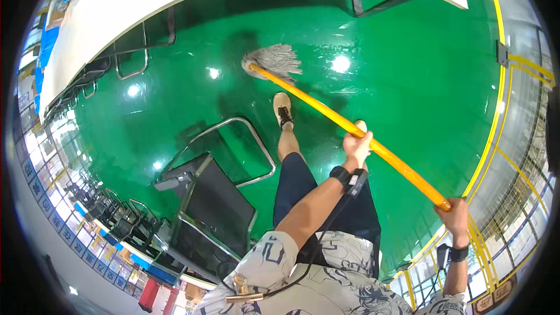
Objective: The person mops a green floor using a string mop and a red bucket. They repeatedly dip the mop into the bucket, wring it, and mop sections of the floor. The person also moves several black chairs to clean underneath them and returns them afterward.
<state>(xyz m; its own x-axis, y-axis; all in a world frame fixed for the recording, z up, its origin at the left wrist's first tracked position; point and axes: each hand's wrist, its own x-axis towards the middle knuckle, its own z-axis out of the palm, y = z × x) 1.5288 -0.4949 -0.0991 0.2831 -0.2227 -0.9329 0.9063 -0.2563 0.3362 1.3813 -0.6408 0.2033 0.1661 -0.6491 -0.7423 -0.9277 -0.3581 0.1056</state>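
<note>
- In the head view, the mop (273, 60) has its grey strands down on the green floor (420, 76), beyond our left shoe (282, 105).
- A wide leftward swing could knock the chair (219, 210) — and if that glossy floor is wet, we might slip.
- Our left hand (357, 144) is curled around the orange handle (408, 173), partway along.
- Our right hand (455, 216) wraps the handle's top end — all 2 hands gripping, neither spread.

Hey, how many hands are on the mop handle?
2: the left hand partway along the orange mop handle, the right hand at the end away from the grey strands. None seem hidden.
</note>
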